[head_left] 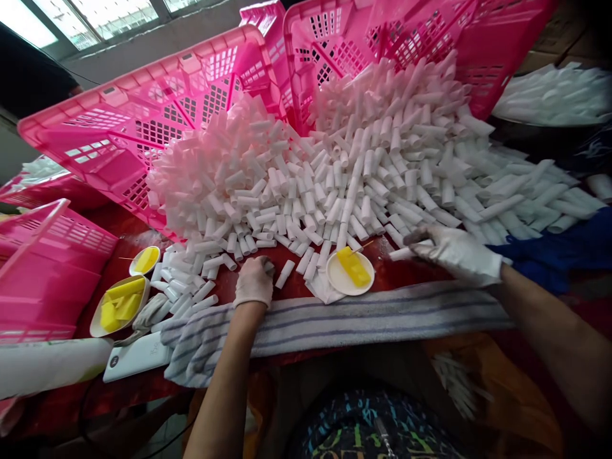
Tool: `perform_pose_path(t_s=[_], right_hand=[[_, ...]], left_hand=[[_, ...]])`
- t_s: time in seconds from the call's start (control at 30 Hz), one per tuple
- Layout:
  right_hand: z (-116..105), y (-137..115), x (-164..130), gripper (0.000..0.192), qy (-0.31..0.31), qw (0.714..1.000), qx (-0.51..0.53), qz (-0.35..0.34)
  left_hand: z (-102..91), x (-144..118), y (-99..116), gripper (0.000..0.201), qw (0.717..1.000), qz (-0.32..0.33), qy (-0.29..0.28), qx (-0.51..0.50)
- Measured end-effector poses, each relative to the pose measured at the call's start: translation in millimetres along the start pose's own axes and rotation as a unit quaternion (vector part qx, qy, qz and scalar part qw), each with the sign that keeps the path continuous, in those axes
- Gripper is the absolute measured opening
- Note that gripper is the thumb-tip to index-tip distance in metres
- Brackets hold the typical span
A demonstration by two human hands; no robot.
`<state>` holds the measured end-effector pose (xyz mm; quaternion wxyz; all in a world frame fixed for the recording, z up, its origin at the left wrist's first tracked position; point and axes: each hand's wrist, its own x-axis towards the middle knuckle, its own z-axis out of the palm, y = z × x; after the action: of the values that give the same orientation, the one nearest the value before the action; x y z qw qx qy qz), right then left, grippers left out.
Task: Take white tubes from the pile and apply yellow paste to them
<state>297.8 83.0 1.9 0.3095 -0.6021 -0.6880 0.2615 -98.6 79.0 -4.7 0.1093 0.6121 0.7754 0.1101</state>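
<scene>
Both of my hands wear whitish gloves with dark, soiled fingertips. My left hand (254,280) rests at the table's near side with its fingers curled down; whether anything is in them is hidden. Just right of it lies a loose short white tube (285,274). My right hand (459,254) pinches a white tube (400,254) that juts out to the left. Between the hands stands a small white dish (335,278) holding a yellow sponge-like block (354,268) with a thin stick. Beyond both hands spreads a large heap of white tubes (335,172).
Two tipped pink baskets (95,118) back the heap. A striped towel (344,322) runs along the near edge. At left are a bowl (98,326) of yellow pieces, a smaller yellow-filled dish (145,260), a white power-bank-like device (138,364) and another pink basket (52,280).
</scene>
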Motion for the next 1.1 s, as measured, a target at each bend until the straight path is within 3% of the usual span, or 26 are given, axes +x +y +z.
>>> perform_pose_path(t_s=[0.07,0.13,0.2,0.27,0.33,0.4,0.5,0.63,0.77,0.93,1.0,1.1], right_hand=[[11,-14,-7,0.044,-0.102,0.988,0.113,0.034],[27,-25,-8,0.052,-0.171,0.955,0.236,0.059],[45,-30,-3,0.051,-0.172,0.938,0.290,0.078],[58,-28,3,0.043,-0.141,0.944,0.285,0.087],[67,-22,7,0.037,-0.120,0.951,0.273,0.081],[70,-16,5,0.033,-0.105,0.953,0.278,0.063],[69,-11,-4,0.033,-0.092,0.952,0.291,0.033],[67,-7,-13,0.039,-0.099,0.958,0.270,0.016],[71,-3,-17,0.033,-0.050,0.964,0.259,-0.021],[71,-5,-25,0.041,-0.045,0.971,0.234,-0.023],[70,-3,-29,0.040,-0.053,0.973,0.222,-0.026],[73,2,-32,0.025,-0.021,0.978,0.197,-0.065]], left_hand=[[-1.9,-5,2,0.038,0.991,-0.050,0.033,-0.121],[-2.9,-12,11,0.039,0.957,-0.060,0.055,-0.279],[-1.3,-23,23,0.039,0.891,-0.052,0.016,-0.451],[4.3,-34,39,0.043,0.816,-0.062,-0.064,-0.571],[13.5,-46,53,0.045,0.784,-0.081,-0.123,-0.603],[23.6,-55,65,0.042,0.799,-0.091,-0.132,-0.580],[34.1,-64,73,0.032,0.839,-0.075,-0.086,-0.533],[38.3,-68,71,0.030,0.872,-0.012,-0.074,-0.483],[39.8,-64,69,0.026,0.897,0.057,-0.059,-0.435],[40.6,-59,67,0.032,0.941,0.065,-0.013,-0.331],[39.0,-63,68,0.029,0.938,0.062,-0.004,-0.340],[32.6,-69,72,0.027,0.904,0.012,-0.042,-0.425]])
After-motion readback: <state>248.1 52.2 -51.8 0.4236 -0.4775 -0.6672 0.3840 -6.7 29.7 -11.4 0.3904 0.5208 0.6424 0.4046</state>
